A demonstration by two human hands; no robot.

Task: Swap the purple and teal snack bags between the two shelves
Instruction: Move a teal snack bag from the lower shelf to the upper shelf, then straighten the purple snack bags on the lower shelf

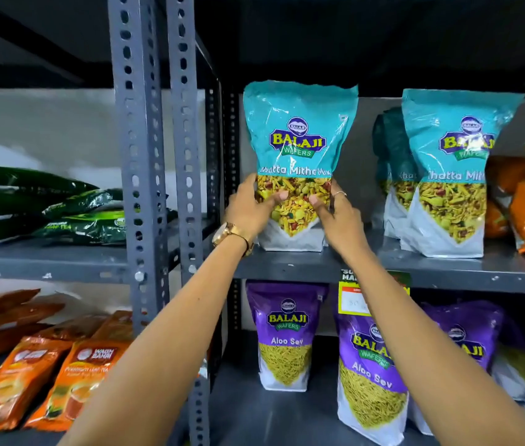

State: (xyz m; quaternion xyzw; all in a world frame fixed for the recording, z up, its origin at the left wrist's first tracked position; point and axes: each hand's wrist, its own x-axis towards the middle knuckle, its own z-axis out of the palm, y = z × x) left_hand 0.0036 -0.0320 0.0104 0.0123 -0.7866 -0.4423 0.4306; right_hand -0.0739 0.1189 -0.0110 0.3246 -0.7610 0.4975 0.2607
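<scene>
Left hand [251, 207] and right hand [335, 209] clasp the lower sides of a teal bag [298, 149] standing at the upper shelf's [447, 272] left front edge. Advise lifting it straight out, upright. Another teal bag [454, 175] stands well apart rightward; purple bags [286, 333] below, price tag [354, 300] overhanging.

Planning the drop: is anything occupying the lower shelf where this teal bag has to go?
Yes. Purple bags stand along the lower shelf, directly below the teal bag that the left hand and right hand hold.
</scene>
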